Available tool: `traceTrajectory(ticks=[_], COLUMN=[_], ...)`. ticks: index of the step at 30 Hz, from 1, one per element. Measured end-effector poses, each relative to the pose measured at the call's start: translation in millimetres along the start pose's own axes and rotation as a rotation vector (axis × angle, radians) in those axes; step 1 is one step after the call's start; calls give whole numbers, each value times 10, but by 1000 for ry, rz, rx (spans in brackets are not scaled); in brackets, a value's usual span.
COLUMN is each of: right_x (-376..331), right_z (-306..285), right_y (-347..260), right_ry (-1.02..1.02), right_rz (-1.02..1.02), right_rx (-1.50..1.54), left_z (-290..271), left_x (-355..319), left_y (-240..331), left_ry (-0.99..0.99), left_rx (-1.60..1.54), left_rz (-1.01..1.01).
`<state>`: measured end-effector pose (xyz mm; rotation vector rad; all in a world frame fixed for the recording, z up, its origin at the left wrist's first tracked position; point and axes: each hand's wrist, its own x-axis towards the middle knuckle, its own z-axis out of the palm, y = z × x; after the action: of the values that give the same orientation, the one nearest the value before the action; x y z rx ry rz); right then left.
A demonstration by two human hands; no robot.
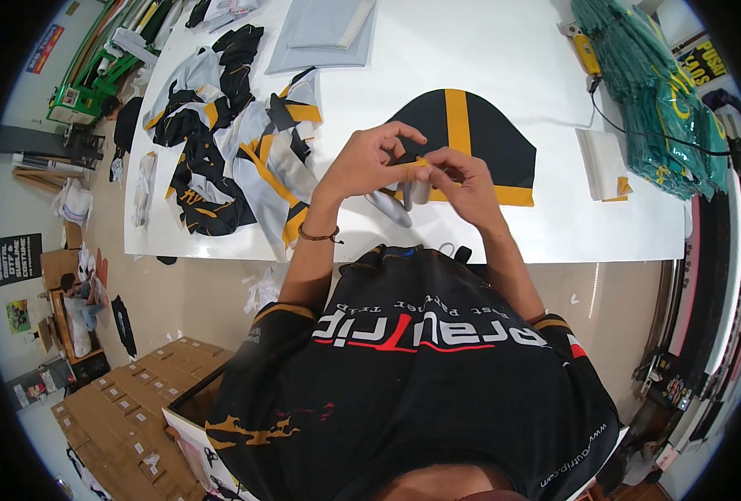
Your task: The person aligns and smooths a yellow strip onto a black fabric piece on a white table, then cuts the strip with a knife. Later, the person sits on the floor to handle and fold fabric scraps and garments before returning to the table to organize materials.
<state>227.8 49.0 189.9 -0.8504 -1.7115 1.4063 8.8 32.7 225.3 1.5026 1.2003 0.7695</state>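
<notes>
My left hand point(370, 160) and my right hand point(469, 184) meet above the near edge of the white table point(554, 236). Thumbs and fingertips of both pinch a small fabric piece point(394, 209) between them. Yellow shows at the fingertips, and its pale grey part hangs in curled folds below; its full shape is hidden. Behind and partly under my hands lies a black sleeve-shaped fabric panel point(504, 154), flat, with a yellow stripe down its middle and a yellow band along its near edge.
Left on the table are crumpled black, grey and yellow fabric pieces point(212, 179); grey sheets point(320, 37) lie behind. At right are green plastic-wrapped packages point(646, 100), a yellow corded tool point(586, 54) and a small white fabric stack point(601, 163). Cardboard boxes point(128, 409) stand lower left.
</notes>
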Motion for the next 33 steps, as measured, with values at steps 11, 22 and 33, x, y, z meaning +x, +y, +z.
traceTrajectory(ticks=[11,22,33], right_x=[-36,-190,-369], right_z=[-448,-864,-1485], right_y=[-233,-476,-544], right_ry=[210,216,-82], right_rz=[-77,-207,81], right_rx=[141,-351,-79], left_z=[-175,-358,-418], left_x=[-118,-183,-193], left_y=[-296,-572,-547], left_ry=[245,682,599], left_rx=[379,561,203], left_rz=[33,342,203])
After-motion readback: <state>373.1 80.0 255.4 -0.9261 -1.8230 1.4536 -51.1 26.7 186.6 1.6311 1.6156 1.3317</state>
